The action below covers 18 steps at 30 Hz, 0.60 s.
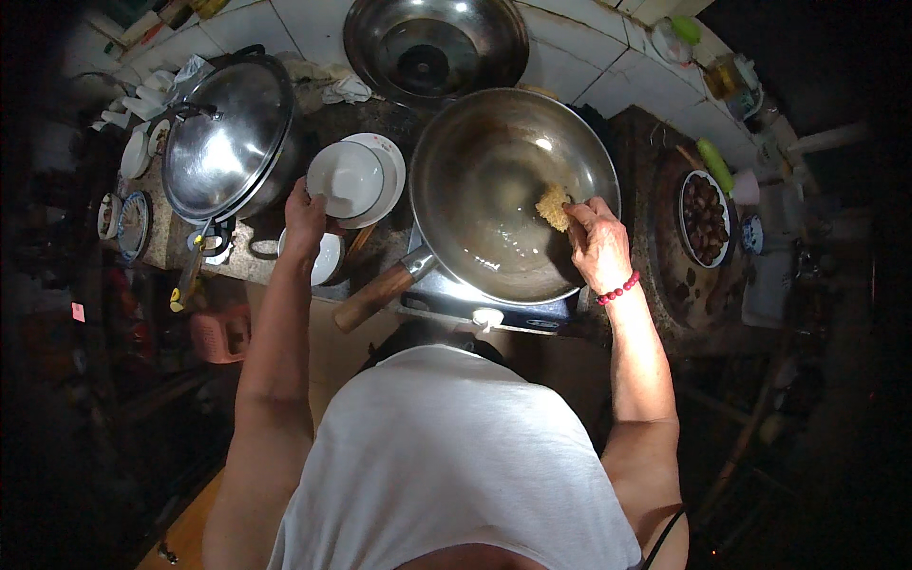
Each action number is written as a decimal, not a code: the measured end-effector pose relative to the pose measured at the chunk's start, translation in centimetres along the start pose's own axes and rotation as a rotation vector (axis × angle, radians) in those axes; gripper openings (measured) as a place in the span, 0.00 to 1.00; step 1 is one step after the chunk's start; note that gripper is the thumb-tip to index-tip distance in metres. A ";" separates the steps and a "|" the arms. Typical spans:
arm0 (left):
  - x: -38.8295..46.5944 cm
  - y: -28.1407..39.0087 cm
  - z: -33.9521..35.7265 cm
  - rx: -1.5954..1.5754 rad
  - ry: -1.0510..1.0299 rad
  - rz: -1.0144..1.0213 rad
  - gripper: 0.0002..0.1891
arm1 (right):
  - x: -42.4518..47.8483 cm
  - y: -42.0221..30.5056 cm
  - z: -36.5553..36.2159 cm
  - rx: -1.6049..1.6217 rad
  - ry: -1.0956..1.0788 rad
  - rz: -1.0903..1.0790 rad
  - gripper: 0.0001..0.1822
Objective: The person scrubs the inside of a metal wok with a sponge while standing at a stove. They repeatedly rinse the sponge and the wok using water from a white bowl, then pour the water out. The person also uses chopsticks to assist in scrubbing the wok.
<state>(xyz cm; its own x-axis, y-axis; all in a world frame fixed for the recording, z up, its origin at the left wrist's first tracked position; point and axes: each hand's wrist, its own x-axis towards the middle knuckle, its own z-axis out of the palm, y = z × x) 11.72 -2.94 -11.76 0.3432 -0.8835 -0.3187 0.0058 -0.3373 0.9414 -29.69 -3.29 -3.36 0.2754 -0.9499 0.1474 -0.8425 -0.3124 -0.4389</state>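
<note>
In my right hand (598, 239), a yellowish scrubbing sponge or loofah (553, 207) is pinched between the fingers over the right side of a large metal wok (491, 192). Some shiny liquid lies in the wok, whose wooden handle (376, 296) points to the lower left. My left hand (306, 214) grips the left rim of a white bowl (345, 179). That bowl is above a white plate or dish with a patterned rim (393, 160); whether they touch is unclear. Another white bowl (328, 258) is just below, partly hidden by my left forearm.
A lidded metal pot (228, 142) stands at the left, near small dishes (133, 224). Behind the wok a large metal pan or lid (434, 43) leans on the tiled wall. At the right are a bowl of dark brown pieces (704, 219) and a green vegetable (714, 164).
</note>
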 end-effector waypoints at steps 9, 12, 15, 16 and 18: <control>2.1 -1.7 -0.3 0.284 0.128 0.234 0.20 | 0.2 1.0 1.0 -0.333 -0.011 0.137 0.24; 2.6 -2.4 -1.0 0.409 0.120 0.241 0.17 | 2.1 0.6 1.1 -0.407 -0.108 0.269 0.25; 1.4 -0.4 -0.6 0.389 0.096 0.107 0.16 | 4.5 2.7 2.7 -0.398 -0.070 0.283 0.27; 1.7 -1.0 -1.4 0.414 0.082 0.101 0.16 | 5.5 3.5 3.5 -0.398 -0.077 0.272 0.29; 2.1 -2.0 -2.1 0.384 0.073 0.104 0.16 | 7.9 4.3 4.8 -0.336 -0.030 0.232 0.29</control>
<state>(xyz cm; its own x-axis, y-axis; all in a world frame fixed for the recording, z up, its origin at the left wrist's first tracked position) 14.36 -3.40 -14.11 0.3892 -0.8986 -0.2028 -0.3787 -0.3567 0.8540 -28.93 -12.17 -8.37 0.0696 -0.9963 0.0505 -0.9868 -0.0762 -0.1426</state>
